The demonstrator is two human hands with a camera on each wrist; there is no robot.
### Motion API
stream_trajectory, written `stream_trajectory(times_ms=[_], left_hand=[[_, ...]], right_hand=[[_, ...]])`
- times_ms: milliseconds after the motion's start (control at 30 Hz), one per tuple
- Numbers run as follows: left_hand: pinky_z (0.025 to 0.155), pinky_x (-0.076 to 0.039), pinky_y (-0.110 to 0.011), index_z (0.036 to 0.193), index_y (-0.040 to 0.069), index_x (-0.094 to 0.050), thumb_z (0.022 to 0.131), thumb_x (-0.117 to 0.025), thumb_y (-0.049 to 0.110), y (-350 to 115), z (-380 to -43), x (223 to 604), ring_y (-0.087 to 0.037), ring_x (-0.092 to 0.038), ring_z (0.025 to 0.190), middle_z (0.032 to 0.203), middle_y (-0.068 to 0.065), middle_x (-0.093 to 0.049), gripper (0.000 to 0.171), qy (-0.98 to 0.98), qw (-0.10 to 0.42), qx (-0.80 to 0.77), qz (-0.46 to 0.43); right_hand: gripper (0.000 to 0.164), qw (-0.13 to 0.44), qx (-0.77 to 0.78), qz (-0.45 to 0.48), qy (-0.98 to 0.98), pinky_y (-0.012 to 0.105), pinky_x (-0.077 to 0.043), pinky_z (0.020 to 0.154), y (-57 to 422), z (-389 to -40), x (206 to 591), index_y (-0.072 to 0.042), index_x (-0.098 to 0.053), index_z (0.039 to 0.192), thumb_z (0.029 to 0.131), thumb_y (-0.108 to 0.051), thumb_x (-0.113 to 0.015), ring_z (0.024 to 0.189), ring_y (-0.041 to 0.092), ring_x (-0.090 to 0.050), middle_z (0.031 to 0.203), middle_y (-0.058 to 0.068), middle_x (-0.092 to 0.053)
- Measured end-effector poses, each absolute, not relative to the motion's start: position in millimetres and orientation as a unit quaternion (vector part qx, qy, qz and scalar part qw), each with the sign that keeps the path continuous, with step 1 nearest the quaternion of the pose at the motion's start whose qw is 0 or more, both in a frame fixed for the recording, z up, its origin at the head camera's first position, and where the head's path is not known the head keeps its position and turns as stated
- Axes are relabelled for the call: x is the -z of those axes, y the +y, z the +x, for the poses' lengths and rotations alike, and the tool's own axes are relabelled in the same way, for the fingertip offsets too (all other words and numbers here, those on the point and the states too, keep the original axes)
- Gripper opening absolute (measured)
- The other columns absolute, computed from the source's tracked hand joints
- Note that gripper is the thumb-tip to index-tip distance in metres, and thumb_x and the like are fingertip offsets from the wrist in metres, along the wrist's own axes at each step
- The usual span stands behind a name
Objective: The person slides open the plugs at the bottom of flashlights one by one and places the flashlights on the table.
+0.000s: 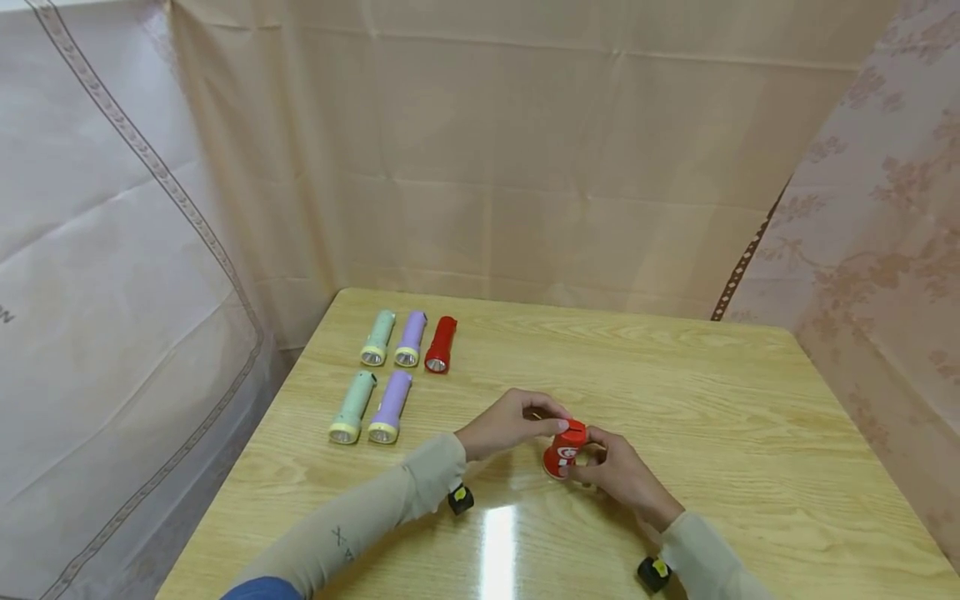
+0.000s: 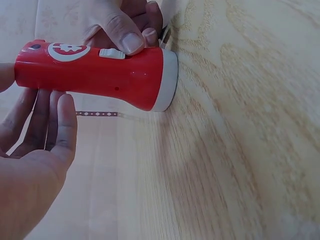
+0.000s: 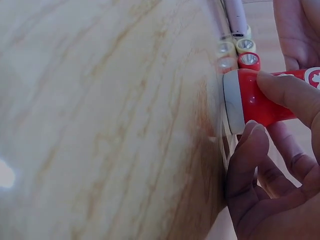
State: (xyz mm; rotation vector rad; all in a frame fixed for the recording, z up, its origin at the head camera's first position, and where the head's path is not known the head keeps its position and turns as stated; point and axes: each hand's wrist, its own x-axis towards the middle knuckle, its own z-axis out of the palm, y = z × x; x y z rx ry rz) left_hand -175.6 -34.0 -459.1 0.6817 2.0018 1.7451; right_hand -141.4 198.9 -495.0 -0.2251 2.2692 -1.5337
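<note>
A red flashlight [image 1: 564, 451] with a white rim stands upright on the table, lens end down. Its white switch and round white emblem show in the left wrist view, on the red body [image 2: 100, 75]. My left hand [image 1: 512, 423] pinches the narrow tail end between thumb and fingers. Lower down, my right hand [image 1: 626, 475] grips the body, its thumb near the wide head [image 3: 250, 100] and its fingers around the far side. In the left wrist view the right thumb lies right beside the switch.
At the back left, a green [image 1: 378, 337], a purple [image 1: 411, 337] and a second red flashlight [image 1: 441, 343] lie in a row. Nearer lie another green [image 1: 352, 407] and another purple one [image 1: 391, 407]. Cloth curtains [image 1: 480, 150] hang around the wooden table [image 1: 675, 375].
</note>
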Motion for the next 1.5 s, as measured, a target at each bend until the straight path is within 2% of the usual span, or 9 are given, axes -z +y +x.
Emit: stream_trajectory(times_ms=[67,133,300,433,633,800,1033,1500], left_hand=[[0.091,-0.056,-0.034,0.113,0.013,-0.077,0.099,-0.073,0.019,-34.5,-175.9,459.1,-0.014,-0.067,0.101,0.11,0.004,-0.073,0.016,0.719,0.195,-0.62,0.246],[0.088,-0.056,-0.029,0.111,0.013,-0.077,0.098,-0.073,0.019,-35.1,-176.6,458.5,-0.013,-0.067,0.1,0.108,0.004,-0.074,0.015,0.727,0.19,-0.612,0.247],[0.089,-0.057,-0.032,0.107,0.014,-0.077,0.098,-0.074,0.021,-36.0,-179.5,455.7,-0.012,-0.068,0.097,0.104,0.004,-0.074,0.012,0.74,0.185,-0.599,0.245],[0.09,-0.057,-0.037,0.106,0.015,-0.078,0.097,-0.075,0.021,-35.6,-179.9,454.1,-0.013,-0.068,0.097,0.103,0.004,-0.074,0.011,0.74,0.192,-0.596,0.246],[0.086,-0.055,-0.028,0.107,0.017,-0.078,0.096,-0.076,0.024,-36.3,-179.5,451.5,-0.012,-0.067,0.099,0.103,0.007,-0.075,0.013,0.749,0.202,-0.581,0.247],[0.088,-0.053,-0.028,0.109,0.02,-0.079,0.096,-0.076,0.028,-37.5,-181.2,447.4,-0.012,-0.066,0.102,0.105,0.009,-0.074,0.015,0.757,0.213,-0.569,0.242],[0.085,-0.052,-0.028,0.105,0.022,-0.079,0.096,-0.076,0.026,-34.9,-179.8,449.6,-0.01,-0.064,0.098,0.102,0.009,-0.074,0.011,0.764,0.199,-0.567,0.235],[0.083,-0.053,-0.027,0.099,0.022,-0.078,0.094,-0.078,0.027,-31.9,-178.0,447.2,-0.012,-0.065,0.094,0.097,0.009,-0.074,0.007,0.773,0.18,-0.564,0.23]], right_hand=[[0.049,0.199,0.55,-0.078,0.807,0.027,-0.047,0.05,198.9,-141.9,496.1,-0.012,-0.064,0.13,0.087,-0.023,-0.085,0.069,0.02,-0.054,0.112,0.011,-0.066],[0.051,0.2,0.551,-0.077,0.806,0.027,-0.046,0.049,198.7,-142.5,496.7,-0.01,-0.064,0.13,0.086,-0.022,-0.086,0.068,0.02,-0.054,0.103,0.011,-0.066],[0.054,0.202,0.55,-0.079,0.807,0.027,-0.046,0.05,197.7,-143.8,494.8,-0.008,-0.063,0.132,0.085,-0.021,-0.086,0.066,0.019,-0.054,0.086,0.011,-0.064],[0.053,0.204,0.546,-0.08,0.809,0.029,-0.049,0.052,197.9,-143.4,493.7,-0.009,-0.063,0.133,0.087,-0.022,-0.085,0.069,0.02,-0.056,0.096,0.011,-0.066],[0.051,0.214,0.548,-0.074,0.805,0.03,-0.05,0.051,199.1,-142.6,494.1,-0.01,-0.064,0.129,0.086,-0.025,-0.086,0.07,0.022,-0.057,0.108,0.011,-0.067],[0.052,0.21,0.549,-0.084,0.804,0.03,-0.05,0.051,199.2,-144.4,491.8,-0.009,-0.063,0.131,0.087,-0.023,-0.085,0.069,0.023,-0.057,0.107,0.012,-0.067],[0.049,0.212,0.551,-0.08,0.803,0.028,-0.049,0.05,198.8,-142.9,493.1,-0.011,-0.065,0.128,0.086,-0.023,-0.086,0.069,0.02,-0.056,0.102,0.012,-0.066],[0.051,0.218,0.562,-0.08,0.794,0.028,-0.048,0.052,198.8,-142.2,491.7,-0.011,-0.063,0.133,0.088,-0.022,-0.084,0.07,0.022,-0.055,0.099,0.013,-0.064]])
